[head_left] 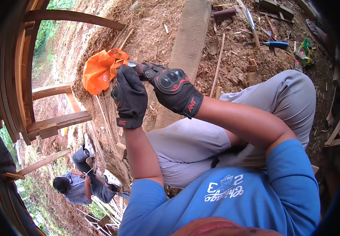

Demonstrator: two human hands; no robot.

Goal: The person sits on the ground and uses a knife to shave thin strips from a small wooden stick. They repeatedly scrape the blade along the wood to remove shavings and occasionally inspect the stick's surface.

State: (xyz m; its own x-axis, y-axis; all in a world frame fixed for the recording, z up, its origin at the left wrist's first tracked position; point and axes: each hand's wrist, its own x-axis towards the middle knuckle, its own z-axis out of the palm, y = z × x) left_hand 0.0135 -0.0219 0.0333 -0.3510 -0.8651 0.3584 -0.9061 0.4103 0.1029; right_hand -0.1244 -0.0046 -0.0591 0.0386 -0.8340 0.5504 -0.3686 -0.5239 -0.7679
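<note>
Both of my hands wear black gloves with red trim and meet in front of my bent legs. An orange cloth-like piece with a small white mark hangs bunched beyond my left hand, whose fingers are closed on its near end. My right hand is closed close against the left one. From its fingertips a short shiny metal end of a tool sticks out by the orange cloth. The rest of that tool is hidden in the glove.
A long wooden plank lies ahead on shavings-covered ground. To the right are a wooden-handled blade, a blue-handled tool and a green packet. Another person sits at lower left, near a wooden frame.
</note>
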